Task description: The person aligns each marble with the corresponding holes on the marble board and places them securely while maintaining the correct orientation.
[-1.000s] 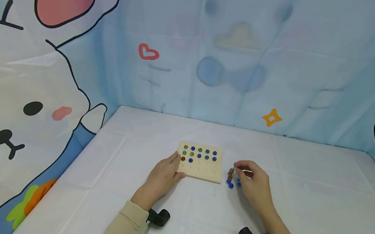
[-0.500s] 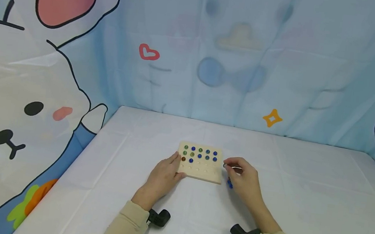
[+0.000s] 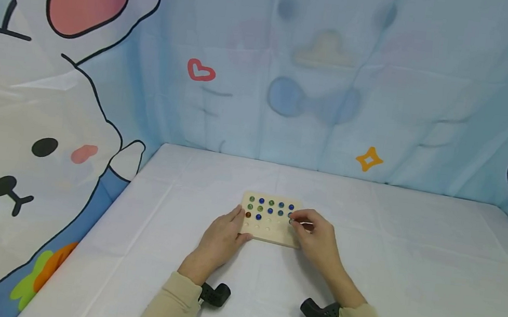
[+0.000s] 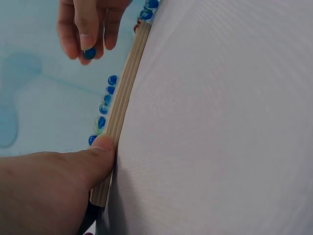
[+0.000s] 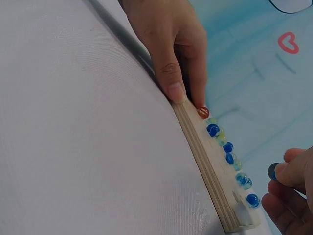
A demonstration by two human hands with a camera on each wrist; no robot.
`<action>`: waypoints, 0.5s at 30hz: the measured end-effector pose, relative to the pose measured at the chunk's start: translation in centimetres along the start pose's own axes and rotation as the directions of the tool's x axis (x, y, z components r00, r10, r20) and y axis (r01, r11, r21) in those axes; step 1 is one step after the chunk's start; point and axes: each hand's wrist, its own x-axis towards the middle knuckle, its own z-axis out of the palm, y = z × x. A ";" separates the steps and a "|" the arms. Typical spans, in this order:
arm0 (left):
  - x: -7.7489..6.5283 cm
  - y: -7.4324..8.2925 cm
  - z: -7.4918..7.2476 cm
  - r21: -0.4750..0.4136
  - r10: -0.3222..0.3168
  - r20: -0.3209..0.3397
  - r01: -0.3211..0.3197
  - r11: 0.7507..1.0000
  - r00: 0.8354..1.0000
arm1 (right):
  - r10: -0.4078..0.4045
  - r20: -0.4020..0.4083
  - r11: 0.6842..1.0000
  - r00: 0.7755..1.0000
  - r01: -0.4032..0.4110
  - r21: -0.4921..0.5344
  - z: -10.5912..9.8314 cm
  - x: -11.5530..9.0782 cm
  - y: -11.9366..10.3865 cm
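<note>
A pale wooden board (image 3: 271, 235) with rows of small dimples lies on the table. My left hand (image 3: 221, 236) grips its left side, the thumb at the near edge and the fingers along the side. Blue and green marbles (image 3: 270, 211) sit in the two far rows; a brown marble (image 3: 248, 214) and a blue marble (image 3: 258, 217) are in the row nearer me. Over the board's right part, my right hand (image 3: 320, 242) pinches a dark blue marble (image 5: 273, 171) between thumb and fingertip. Both wrist views show this marble held above the board, apart from it.
Loose blue marbles (image 4: 148, 12) and a reddish marble (image 4: 136, 28) lie past the board's right end, hidden behind my right hand in the head view. A white cloth (image 3: 435, 263) covers the table. A printed blue curtain (image 3: 248, 126) hangs behind it.
My right hand has moved left with the marble, from above the loose marbles beside the board to over the board's right side. My left hand stays on the board.
</note>
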 end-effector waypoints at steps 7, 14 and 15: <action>0.0 0.0 -0.1 0.004 0.000 -0.002 0.000 1.000 1.000 | -0.012 0.024 0.999 1.000 0.011 0.030 0.8 0.3 -0.7; -0.1 0.1 0.0 0.005 -0.002 -0.002 0.002 1.000 1.000 | -0.009 0.037 0.999 0.999 0.008 0.034 1.7 0.7 -1.0; -0.1 0.1 -0.1 0.006 0.000 -0.003 0.000 1.000 1.000 | -0.012 0.039 0.999 0.999 0.010 0.032 1.8 0.7 -1.0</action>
